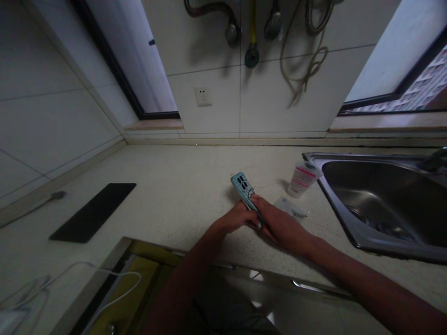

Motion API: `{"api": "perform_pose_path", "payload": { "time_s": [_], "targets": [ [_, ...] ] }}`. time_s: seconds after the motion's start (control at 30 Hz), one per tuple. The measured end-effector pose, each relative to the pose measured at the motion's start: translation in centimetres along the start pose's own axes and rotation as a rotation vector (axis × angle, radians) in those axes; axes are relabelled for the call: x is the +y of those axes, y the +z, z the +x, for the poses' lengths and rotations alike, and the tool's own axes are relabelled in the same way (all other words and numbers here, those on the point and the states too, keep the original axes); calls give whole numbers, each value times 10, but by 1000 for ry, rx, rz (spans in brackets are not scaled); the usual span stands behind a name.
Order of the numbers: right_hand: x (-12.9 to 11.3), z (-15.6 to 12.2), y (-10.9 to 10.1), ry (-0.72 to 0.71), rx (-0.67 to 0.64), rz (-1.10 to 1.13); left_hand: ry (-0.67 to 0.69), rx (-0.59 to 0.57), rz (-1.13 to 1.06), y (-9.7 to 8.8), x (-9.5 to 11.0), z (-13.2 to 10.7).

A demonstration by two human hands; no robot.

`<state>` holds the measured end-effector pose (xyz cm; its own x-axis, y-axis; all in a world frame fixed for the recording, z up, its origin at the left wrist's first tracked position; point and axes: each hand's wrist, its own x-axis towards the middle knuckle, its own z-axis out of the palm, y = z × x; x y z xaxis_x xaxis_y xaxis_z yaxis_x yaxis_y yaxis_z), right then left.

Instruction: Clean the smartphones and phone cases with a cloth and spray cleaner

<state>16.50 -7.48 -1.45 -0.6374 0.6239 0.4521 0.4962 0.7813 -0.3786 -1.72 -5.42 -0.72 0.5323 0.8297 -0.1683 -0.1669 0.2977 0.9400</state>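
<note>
Both my hands meet over the pale countertop (pixel 181 186) and hold a phone in a light blue case (pixel 243 187), its camera end pointing away and up. My left hand (pixel 238 217) curls round the phone's lower left edge. My right hand (pixel 282 225) grips it from the right, fingers closed along its side. A small white tube with a pink label (pixel 302 177) stands just right of the phone, and a flat white packet (pixel 289 207) lies under my right hand's far side.
A steel sink (pixel 352 223) fills the right. A black flat mat (pixel 93 211) lies at the left, with white cables (pixel 104 274) at the lower left. A wall socket (pixel 203 96) and hanging hoses (pixel 252 46) are on the tiled back wall.
</note>
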Motion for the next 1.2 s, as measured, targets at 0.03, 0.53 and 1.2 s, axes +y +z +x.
{"api": "perform_pose_path", "payload": {
  "time_s": [0.03,0.53,1.2],
  "targets": [
    [0,0,0,3,-4,-8,-13,-1,3,0,0,0],
    [-3,7,-12,7,-49,-91,-54,50,-146,6,9,-5],
    [-15,11,-22,191,-70,67,-52,101,-57,3,7,-5]
  ]
}}
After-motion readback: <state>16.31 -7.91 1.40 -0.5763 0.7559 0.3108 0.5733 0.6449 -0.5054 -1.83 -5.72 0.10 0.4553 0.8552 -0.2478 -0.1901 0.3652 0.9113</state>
